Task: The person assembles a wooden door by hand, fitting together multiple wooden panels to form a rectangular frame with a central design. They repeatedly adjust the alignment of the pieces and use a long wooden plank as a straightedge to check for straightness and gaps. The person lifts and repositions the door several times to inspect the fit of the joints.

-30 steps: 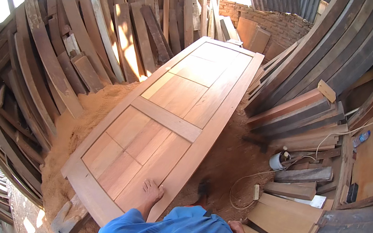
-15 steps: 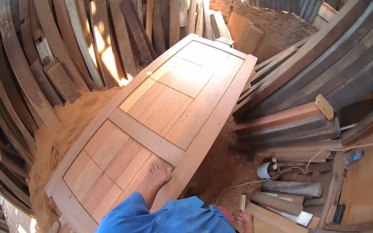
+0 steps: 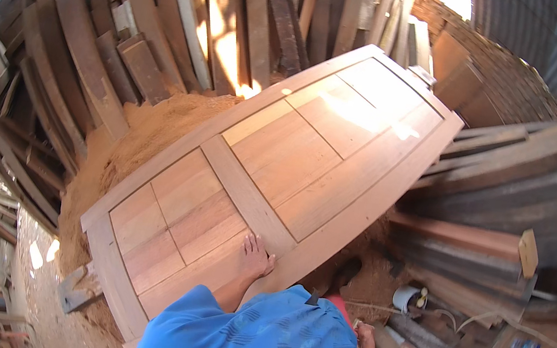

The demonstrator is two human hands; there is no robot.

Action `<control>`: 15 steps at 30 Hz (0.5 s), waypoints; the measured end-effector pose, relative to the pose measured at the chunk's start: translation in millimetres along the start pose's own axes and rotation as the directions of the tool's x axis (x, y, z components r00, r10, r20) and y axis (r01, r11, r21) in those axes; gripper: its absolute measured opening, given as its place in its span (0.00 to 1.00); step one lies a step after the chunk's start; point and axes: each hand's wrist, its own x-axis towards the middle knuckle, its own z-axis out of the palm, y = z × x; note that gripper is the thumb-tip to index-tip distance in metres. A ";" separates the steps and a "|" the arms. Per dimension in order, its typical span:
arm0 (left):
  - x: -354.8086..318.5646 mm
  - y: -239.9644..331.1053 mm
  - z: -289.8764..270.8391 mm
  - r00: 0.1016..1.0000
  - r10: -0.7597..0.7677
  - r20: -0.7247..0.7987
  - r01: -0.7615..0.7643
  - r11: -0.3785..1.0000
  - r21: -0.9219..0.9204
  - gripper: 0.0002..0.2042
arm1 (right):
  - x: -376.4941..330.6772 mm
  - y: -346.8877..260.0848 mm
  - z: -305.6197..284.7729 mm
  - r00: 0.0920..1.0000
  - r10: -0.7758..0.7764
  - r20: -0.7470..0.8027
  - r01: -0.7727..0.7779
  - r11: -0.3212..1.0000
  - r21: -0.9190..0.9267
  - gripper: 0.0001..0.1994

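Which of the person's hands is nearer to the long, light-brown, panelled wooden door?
The left. The left hand rests on the panelled wooden door, near its middle crosspiece; the right hand is off it, beyond its right edge, beside the blue shirt.

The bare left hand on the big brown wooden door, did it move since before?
Yes, the bare left hand has moved along the big brown wooden door toward its flat wooden middle crossbar; it's much nearer that now.

Sun-dappled leaning planks (image 3: 223, 27), brick wall (image 3: 516, 79), corrugated sheeting (image 3: 517, 26), sawdust heap (image 3: 156, 118) on brown floor (image 3: 48, 294).
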 end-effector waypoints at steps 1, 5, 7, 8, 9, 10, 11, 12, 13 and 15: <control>5.7 0.2 -4.8 1.000 -0.021 0.006 0.021 1.000 0.008 0.42 | 9.9 -28.5 -2.5 1.000 -0.012 0.020 0.011 1.000 0.011 0.13; 17.9 -2.7 -7.7 0.993 -0.085 0.078 0.081 0.995 0.053 0.41 | 50.3 -136.8 -23.0 0.989 -0.114 0.098 0.115 0.993 -0.001 0.14; 15.4 -3.5 1.1 0.980 -0.143 0.139 0.138 0.989 0.047 0.41 | 70.7 -184.1 -36.3 0.974 -0.187 0.128 0.198 0.977 -0.078 0.12; 21.5 -3.3 -1.4 0.970 -0.184 0.162 0.183 0.983 0.025 0.42 | 72.0 -219.0 -38.8 0.963 -0.231 0.141 0.250 0.959 -0.132 0.12; 25.0 -0.8 -3.3 0.957 -0.223 0.185 0.227 0.974 0.004 0.42 | 79.2 -246.1 -42.6 0.949 -0.268 0.164 0.291 0.946 -0.143 0.12; 27.3 3.3 -2.3 0.948 -0.252 0.193 0.254 0.967 0.014 0.42 | 90.8 -267.9 -47.5 0.936 -0.301 0.185 0.329 0.932 -0.149 0.12; 28.9 7.1 -0.9 0.938 -0.280 0.202 0.281 0.959 0.024 0.43 | 101.6 -288.6 -52.6 0.920 -0.332 0.208 0.366 0.918 -0.154 0.11; 28.1 8.9 0.7 0.926 -0.311 0.214 0.311 0.950 0.036 0.43 | 113.7 -308.8 -57.0 0.895 -0.370 0.249 0.427 0.873 -0.238 0.11; 27.8 10.7 3.2 0.920 -0.330 0.213 0.333 0.943 0.021 0.43 | 128.4 -324.1 -60.5 0.870 -0.400 0.289 0.482 0.817 -0.317 0.11; 33.4 14.2 4.7 0.909 -0.362 0.208 0.372 0.928 -0.011 0.44 | 162.9 -344.0 -54.1 0.821 -0.519 0.236 0.569 0.723 -0.391 0.11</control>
